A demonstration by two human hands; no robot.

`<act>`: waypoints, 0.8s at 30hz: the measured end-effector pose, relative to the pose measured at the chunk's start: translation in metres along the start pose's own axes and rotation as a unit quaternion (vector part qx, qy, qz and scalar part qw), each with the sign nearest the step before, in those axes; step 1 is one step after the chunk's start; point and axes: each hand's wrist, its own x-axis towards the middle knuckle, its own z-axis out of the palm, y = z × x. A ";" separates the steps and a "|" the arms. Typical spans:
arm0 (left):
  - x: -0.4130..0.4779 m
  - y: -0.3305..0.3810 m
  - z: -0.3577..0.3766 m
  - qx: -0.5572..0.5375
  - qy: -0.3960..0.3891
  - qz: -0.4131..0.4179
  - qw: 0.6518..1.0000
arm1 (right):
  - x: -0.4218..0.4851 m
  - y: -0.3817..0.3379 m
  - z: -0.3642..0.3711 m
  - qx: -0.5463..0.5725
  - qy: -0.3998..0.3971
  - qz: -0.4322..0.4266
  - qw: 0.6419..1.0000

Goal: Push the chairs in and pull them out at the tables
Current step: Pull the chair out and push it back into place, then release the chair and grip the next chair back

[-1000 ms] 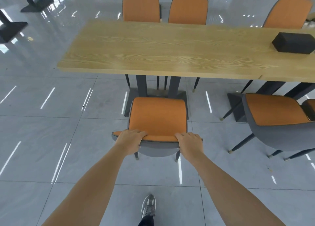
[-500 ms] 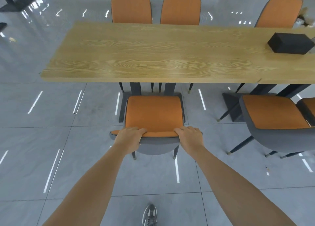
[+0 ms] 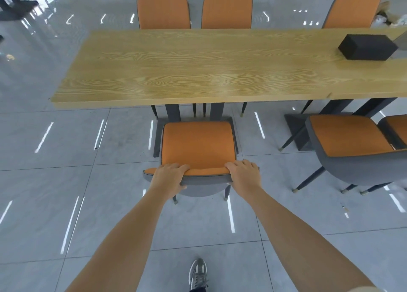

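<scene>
An orange chair with a grey shell stands on the floor just short of the near edge of a long wooden table. The chair's front edge is close to the table's dark base. My left hand grips the top of the backrest on its left side. On the right side of the same backrest sits my right hand, fingers curled over the top.
A second orange chair stands pulled out at the right, with another just beyond it. Three orange chairs line the table's far side. A black box lies on the table's right end. My grey shoe is on the tiled floor.
The chair has slid forward toward the table with both hands on its backrest, and I have stepped closer; the table edge now lies nearer the seat.
</scene>
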 end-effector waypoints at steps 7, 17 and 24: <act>-0.009 0.003 -0.014 -0.029 -0.059 0.001 0.998 | -0.014 0.003 -0.015 0.030 -0.066 -0.031 0.997; 0.018 0.037 -0.055 0.027 0.046 0.048 0.997 | -0.022 0.016 -0.053 0.078 -0.032 0.066 0.994; 0.050 0.083 -0.087 0.067 0.115 0.129 0.983 | -0.040 0.055 -0.082 0.059 -0.012 0.142 0.988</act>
